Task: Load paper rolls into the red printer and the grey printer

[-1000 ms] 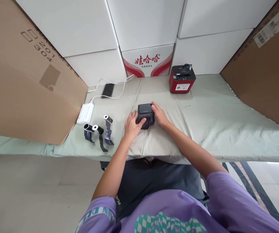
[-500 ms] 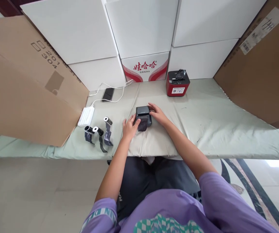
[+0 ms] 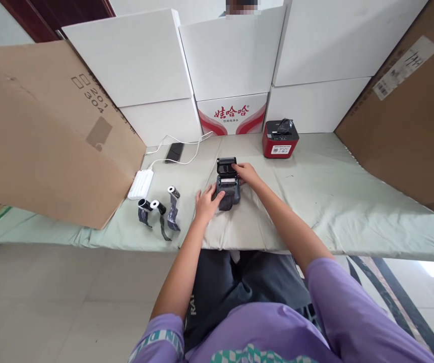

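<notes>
A small dark portable printer lies on the cloth in front of me, its lid raised. A white roll shows in its compartment, and a strip of dark paper hangs over its front. My left hand grips the printer's left side, thumb on the front near the strip. My right hand holds the raised lid at its right edge, with the thumb hidden. Several dark rolls with trailing strips, among them one roll, stand left of my left hand.
A red and black printer stands at the back right. A white power bank with a cable and a black phone lie at the left. White boxes wall the back; cardboard panels flank both sides. A person is partly visible behind.
The printer's lid has swung up, exposing the white roll inside. My right hand has moved from the printer's right side onto the lid. My left hand stays on the printer's left side.
</notes>
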`<control>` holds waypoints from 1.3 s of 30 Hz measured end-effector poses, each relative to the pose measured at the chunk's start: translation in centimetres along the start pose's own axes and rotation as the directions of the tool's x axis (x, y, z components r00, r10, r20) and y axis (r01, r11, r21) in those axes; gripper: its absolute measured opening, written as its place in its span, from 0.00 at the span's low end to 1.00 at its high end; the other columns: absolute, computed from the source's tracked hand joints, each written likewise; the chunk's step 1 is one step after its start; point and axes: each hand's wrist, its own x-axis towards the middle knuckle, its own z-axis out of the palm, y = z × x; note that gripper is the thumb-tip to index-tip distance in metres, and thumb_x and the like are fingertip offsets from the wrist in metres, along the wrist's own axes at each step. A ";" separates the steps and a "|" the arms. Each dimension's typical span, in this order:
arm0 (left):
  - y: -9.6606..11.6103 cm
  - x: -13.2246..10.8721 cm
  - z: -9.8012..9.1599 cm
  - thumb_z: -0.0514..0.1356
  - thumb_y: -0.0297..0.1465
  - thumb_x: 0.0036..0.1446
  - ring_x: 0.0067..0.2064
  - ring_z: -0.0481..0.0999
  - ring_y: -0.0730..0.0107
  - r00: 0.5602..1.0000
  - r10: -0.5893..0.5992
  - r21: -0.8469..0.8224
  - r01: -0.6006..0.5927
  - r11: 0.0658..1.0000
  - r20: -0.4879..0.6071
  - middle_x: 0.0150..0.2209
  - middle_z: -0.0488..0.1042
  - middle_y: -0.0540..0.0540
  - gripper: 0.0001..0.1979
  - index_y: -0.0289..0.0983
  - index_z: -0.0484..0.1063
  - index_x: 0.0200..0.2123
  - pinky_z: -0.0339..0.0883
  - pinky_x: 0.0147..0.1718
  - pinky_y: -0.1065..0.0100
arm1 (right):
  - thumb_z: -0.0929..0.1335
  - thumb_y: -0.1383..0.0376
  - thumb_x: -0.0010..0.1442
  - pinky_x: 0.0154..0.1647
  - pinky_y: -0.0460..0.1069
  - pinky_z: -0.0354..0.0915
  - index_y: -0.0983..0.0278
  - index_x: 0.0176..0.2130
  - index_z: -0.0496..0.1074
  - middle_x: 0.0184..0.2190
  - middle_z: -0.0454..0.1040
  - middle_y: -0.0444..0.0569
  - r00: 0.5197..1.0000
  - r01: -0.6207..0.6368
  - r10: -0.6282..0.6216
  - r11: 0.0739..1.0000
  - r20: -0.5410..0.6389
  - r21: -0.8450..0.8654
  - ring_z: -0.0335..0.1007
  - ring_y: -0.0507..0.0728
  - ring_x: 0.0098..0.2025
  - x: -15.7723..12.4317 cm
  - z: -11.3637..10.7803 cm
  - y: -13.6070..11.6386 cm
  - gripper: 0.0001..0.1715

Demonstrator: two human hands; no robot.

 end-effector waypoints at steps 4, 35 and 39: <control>-0.1 0.0 0.1 0.51 0.47 0.74 0.76 0.61 0.58 1.000 0.004 0.018 -0.004 1.000 0.007 0.71 0.68 0.40 0.29 0.42 0.65 0.72 0.43 0.76 0.47 | 0.66 0.49 0.69 0.23 0.47 0.65 0.66 0.32 0.78 0.23 0.70 0.45 0.996 0.035 -0.042 0.996 -0.078 -0.081 0.65 0.53 0.24 -0.3 0.5 0.6 0.26; -0.2 0.0 0.0 0.46 0.50 0.75 0.77 0.58 0.61 1.000 -0.009 0.015 0.008 1.000 0.027 0.72 0.66 0.41 0.31 0.43 0.65 0.72 0.40 0.77 0.48 | 0.65 0.69 0.68 0.70 0.67 0.57 0.62 0.48 0.81 0.65 0.66 0.62 0.925 0.373 -0.347 0.741 0.156 -0.559 0.52 0.71 0.74 -3.1 -1.6 -3.2 0.16; -0.1 -0.1 -0.1 0.46 0.50 0.75 0.77 0.58 0.62 0.999 -0.021 -0.009 0.021 1.000 0.034 0.72 0.66 0.39 0.32 0.40 0.65 0.72 0.40 0.77 0.50 | 0.74 0.63 0.62 0.69 0.75 0.54 0.59 0.49 0.84 0.73 0.59 0.60 0.955 0.296 -0.241 0.735 0.172 -0.610 0.43 0.80 0.76 -3.3 -1.8 -3.1 0.15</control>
